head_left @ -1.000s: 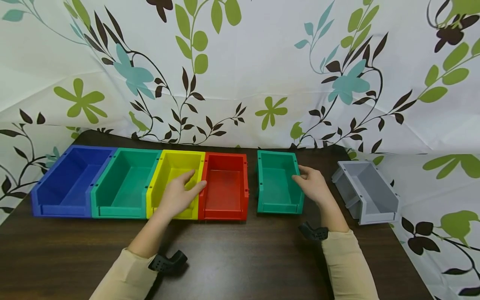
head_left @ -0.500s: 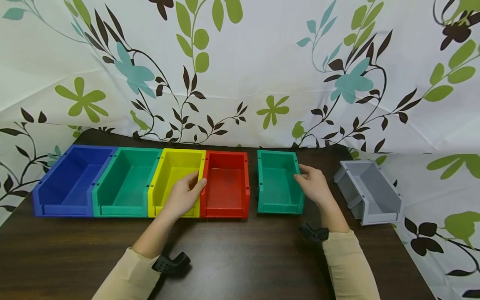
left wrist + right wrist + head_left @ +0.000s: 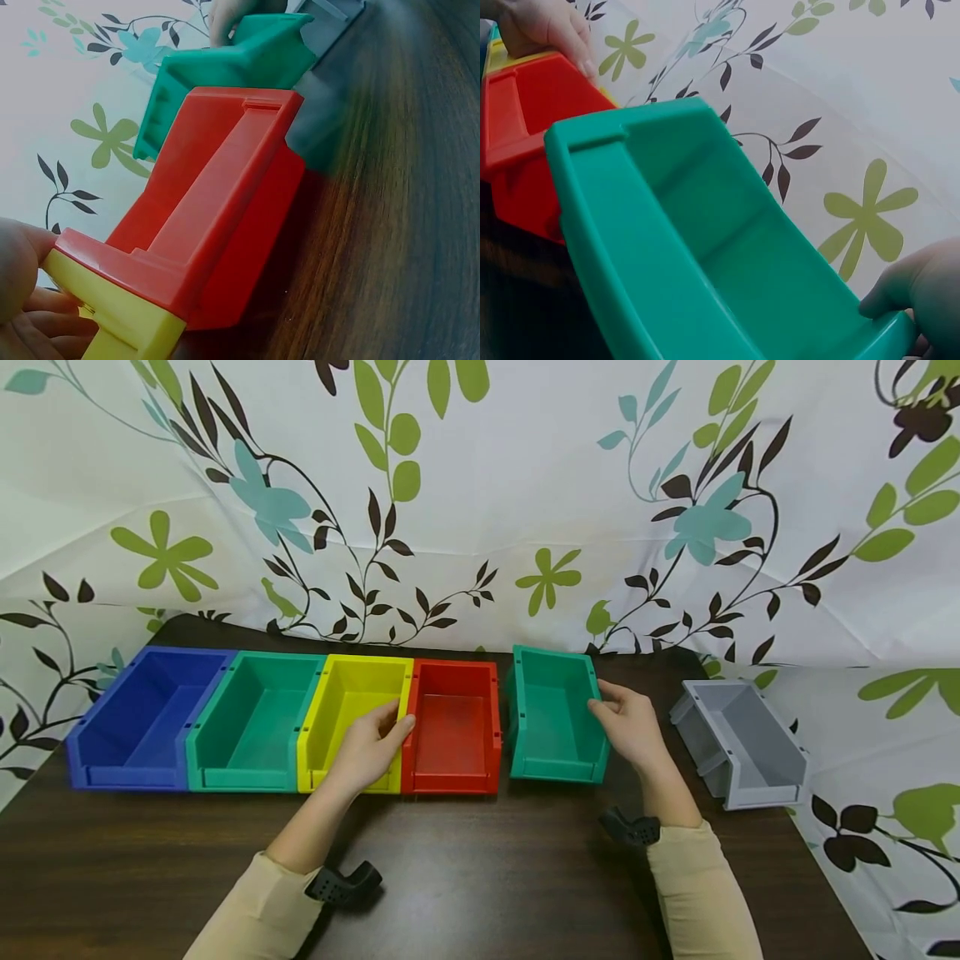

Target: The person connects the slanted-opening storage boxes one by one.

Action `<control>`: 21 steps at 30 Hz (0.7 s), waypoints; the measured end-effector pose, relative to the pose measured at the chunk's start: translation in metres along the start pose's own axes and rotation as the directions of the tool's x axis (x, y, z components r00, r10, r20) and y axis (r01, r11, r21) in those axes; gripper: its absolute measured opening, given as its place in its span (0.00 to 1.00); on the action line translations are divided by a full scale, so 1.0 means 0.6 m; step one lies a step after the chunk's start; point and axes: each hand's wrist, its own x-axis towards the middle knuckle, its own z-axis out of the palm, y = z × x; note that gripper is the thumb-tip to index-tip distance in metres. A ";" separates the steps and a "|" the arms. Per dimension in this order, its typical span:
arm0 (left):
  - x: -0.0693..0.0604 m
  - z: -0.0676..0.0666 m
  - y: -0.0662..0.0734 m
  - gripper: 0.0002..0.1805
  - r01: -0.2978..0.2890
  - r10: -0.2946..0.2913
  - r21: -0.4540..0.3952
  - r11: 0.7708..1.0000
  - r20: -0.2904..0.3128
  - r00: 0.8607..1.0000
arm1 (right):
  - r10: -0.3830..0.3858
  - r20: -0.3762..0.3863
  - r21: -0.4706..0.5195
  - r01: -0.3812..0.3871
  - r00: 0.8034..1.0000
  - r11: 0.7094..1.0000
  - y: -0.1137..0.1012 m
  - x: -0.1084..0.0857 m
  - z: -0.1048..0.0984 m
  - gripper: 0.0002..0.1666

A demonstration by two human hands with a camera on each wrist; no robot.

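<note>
In the head view, a row of joined plastic storage bins includes a yellow bin point(image 3: 341, 681) and a red bin point(image 3: 452, 727). My left hand point(image 3: 367, 750) pinches the yellow and red walls where they meet, thumb over the red side, as the left wrist view also shows. To the right, apart from the row, a green bin point(image 3: 558, 710) is raised off the table and slightly tilted. My right hand point(image 3: 633, 727) pinches its right wall, with the thumb inside and the fingers outside, mostly hidden behind the wall.
At the left end of the row stand a blue bin point(image 3: 153, 718) and another green bin point(image 3: 258, 718). A grey bin point(image 3: 742, 739) sits angled at the far right of the dark wooden table point(image 3: 480, 877). A patterned cloth point(image 3: 480, 527) hangs behind.
My left hand has closed its fingers on the yellow and red walls. My right hand has lifted the separate green bin slightly, and it now leans a little left.
</note>
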 end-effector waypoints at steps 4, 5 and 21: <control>0.001 0.000 -0.001 0.36 -0.010 0.010 0.000 1.000 -0.004 1.000 | -0.004 -0.010 0.026 0.004 1.000 1.000 -0.007 -0.003 -0.002 0.28; 0.001 0.001 -0.002 0.35 -0.012 0.012 -0.001 1.000 -0.005 1.000 | -0.003 -0.011 0.035 0.003 1.000 0.999 -0.009 -0.004 -0.002 0.28; 0.001 0.000 -0.002 0.36 -0.017 0.017 -0.005 1.000 -0.007 1.000 | -0.017 -0.019 0.078 0.019 1.000 0.997 -0.017 -0.011 -0.007 0.28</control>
